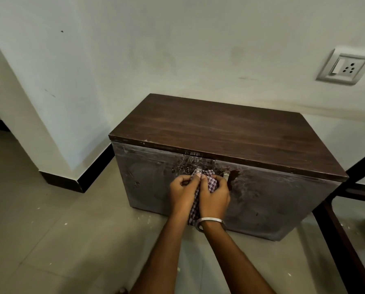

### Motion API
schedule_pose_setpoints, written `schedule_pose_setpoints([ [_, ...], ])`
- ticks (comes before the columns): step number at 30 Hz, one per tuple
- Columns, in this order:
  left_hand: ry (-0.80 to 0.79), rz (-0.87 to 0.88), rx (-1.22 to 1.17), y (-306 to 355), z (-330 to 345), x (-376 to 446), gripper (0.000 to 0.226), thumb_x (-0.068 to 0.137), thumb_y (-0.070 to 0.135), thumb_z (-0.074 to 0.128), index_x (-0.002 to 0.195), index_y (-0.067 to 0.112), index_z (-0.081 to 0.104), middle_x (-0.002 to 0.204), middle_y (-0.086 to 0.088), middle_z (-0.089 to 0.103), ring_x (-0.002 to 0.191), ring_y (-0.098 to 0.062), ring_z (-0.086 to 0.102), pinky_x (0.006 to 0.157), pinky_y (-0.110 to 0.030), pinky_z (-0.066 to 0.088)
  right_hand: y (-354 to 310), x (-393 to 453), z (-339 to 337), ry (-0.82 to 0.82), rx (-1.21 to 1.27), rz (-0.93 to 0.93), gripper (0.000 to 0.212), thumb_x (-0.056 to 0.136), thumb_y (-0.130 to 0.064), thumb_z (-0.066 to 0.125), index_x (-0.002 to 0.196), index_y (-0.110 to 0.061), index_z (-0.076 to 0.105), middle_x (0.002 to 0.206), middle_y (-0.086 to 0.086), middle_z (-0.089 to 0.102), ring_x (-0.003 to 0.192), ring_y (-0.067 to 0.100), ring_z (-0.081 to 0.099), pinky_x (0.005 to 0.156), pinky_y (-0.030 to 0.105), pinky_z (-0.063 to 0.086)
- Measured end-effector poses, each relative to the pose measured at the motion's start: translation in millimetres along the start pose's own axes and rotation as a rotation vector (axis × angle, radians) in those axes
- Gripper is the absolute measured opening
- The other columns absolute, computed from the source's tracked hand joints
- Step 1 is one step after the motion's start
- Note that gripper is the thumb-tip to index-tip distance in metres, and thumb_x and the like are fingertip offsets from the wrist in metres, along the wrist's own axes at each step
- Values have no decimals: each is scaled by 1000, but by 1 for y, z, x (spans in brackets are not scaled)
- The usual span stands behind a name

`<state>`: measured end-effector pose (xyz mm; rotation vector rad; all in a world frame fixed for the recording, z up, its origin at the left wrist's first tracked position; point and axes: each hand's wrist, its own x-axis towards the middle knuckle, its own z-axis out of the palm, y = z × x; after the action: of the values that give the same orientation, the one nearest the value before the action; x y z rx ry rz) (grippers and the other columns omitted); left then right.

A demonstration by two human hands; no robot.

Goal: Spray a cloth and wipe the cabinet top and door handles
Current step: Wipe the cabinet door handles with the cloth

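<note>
A low dark wooden cabinet stands against the wall, with two doors wrapped in cloudy plastic film. My left hand and my right hand both grip a checked purple and white cloth, bunched against the front where the doors meet. The cloth covers the left door's handle, and its tail hangs down between my wrists. The right door's metal handle shows just right of my right hand. My right wrist wears a metal bangle. No spray bottle is in view.
A white wall with a switch and socket plate rises behind the cabinet. A wall corner with black skirting juts out at the left. A dark wooden furniture frame stands at the right edge. The floor is beige tile.
</note>
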<state>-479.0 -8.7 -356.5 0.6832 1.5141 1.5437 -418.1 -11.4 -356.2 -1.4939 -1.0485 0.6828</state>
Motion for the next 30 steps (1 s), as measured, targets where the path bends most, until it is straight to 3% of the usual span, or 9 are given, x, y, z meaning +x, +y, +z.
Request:
schedule_pose_setpoints([
  [6,57,-50,11,12,-4,13,19,82,26,73,83,8,71,77,-4,73,72,-14,69,65,-26,57,-12,7,14,12,-51,-34,28,86,-27,69,104,-7,62,90,-2,59,82,12,54,68,16,36],
  [11,33,-153,-26,13,-7,15,21,84,27,71,81,6,70,78,-7,73,74,-19,69,67,-32,58,-17,12,15,3,-109,-8,25,80,-28,73,90,-10,59,81,-1,58,72,15,52,63,24,35],
  [13,41,-127,16,13,-5,14,22,85,26,69,79,5,69,76,-7,71,70,-18,67,64,-31,57,-16,15,14,-1,-96,50,28,78,-28,74,84,-8,57,71,2,57,62,18,50,57,27,33],
  [17,31,-45,87,14,-4,13,22,86,27,69,80,6,71,79,-11,72,77,-25,68,73,-41,57,-14,15,14,3,-72,74,27,80,-28,73,85,-6,58,65,2,54,54,17,48,49,27,33],
  [20,8,-74,74,10,-8,16,22,85,31,69,85,10,72,83,-7,73,82,-21,69,76,-38,58,-12,11,13,-1,-127,19,23,83,-31,70,87,-12,59,73,-3,56,58,7,48,53,25,34],
  [24,-28,-167,48,-6,-12,15,21,89,33,64,87,14,72,89,-4,74,87,-20,69,81,-37,57,4,3,9,-89,-134,-51,23,87,-31,68,92,-9,63,90,5,66,84,19,62,71,33,51],
  [26,-29,-165,71,-10,-13,15,21,90,34,63,88,15,72,90,-3,73,88,-19,68,82,-37,56,11,0,8,-122,-138,-77,25,88,-31,67,97,-7,65,96,8,67,92,22,63,80,38,52],
  [30,-24,-149,81,-10,-13,15,20,90,32,63,88,14,72,87,-1,73,85,-16,67,78,-33,55,12,0,8,-126,-161,-105,27,90,-31,65,103,-6,66,102,9,65,98,21,60,82,29,47],
])
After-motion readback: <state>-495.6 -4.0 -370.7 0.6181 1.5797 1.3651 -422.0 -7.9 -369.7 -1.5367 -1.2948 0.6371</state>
